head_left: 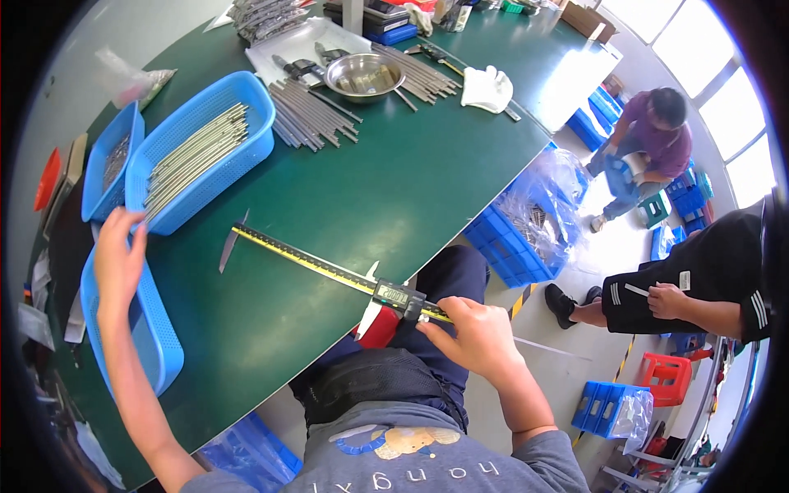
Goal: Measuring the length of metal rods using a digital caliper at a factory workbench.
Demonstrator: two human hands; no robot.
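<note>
My right hand (481, 337) grips the end of a long digital caliper (308, 261) by its slide. The caliper's beam points up and left across the green table, and its jaws are spread wide with nothing between them. At the left, my left hand (119, 263) has its fingers curled by the near corner of a large blue basket (234, 177). What its fingertips hold, if anything, I cannot make out. Inside that basket lie several thin metal rods (197, 160). Another blue basket (168, 349) stands beside my left forearm.
Farther back are loose grey rods (312, 115), a metal bowl (363, 76), a white glove (486, 89) and a white tray (271, 62). Off the table's right edge stands a blue crate (509, 246) with plastic film. One person sits (657, 140); another stands (690, 279) at the right.
</note>
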